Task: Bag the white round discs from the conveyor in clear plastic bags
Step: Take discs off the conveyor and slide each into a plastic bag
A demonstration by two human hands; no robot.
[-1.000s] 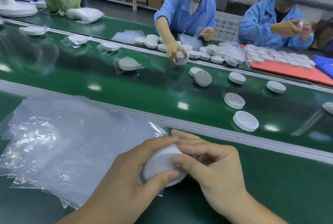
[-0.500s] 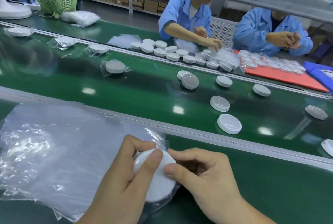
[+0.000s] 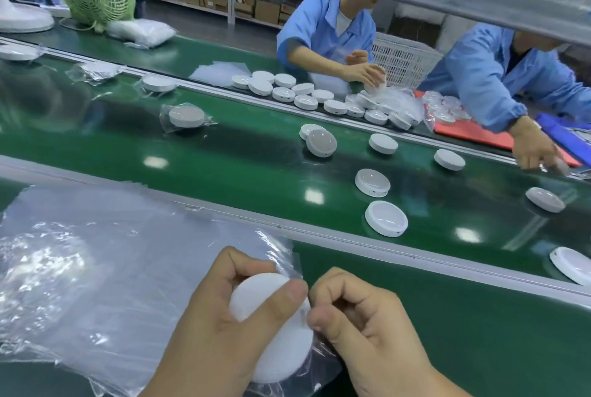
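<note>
L hand (image 3: 224, 326) fingers curled on white disc (image 3: 281, 345), R hand (image 3: 367, 323) fingers pinching clear bag (image 3: 323, 348) edge

Bare counter (image 3: 463, 348) lies open near right, a bag stack (image 3: 80, 268) covers near left, and past the rail (image 3: 351, 244) loose discs (image 3: 386, 218) dot the belt's (image 3: 224, 166) right half.

Bright overhead glare, wide-angle edge distortion.

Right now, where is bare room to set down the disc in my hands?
Free: the green table right of your right hand, up to the rail; also the belt between that rail and the bagged disc. Crowded: the pile of bags on your left, the loose discs on the belt's right.
</note>
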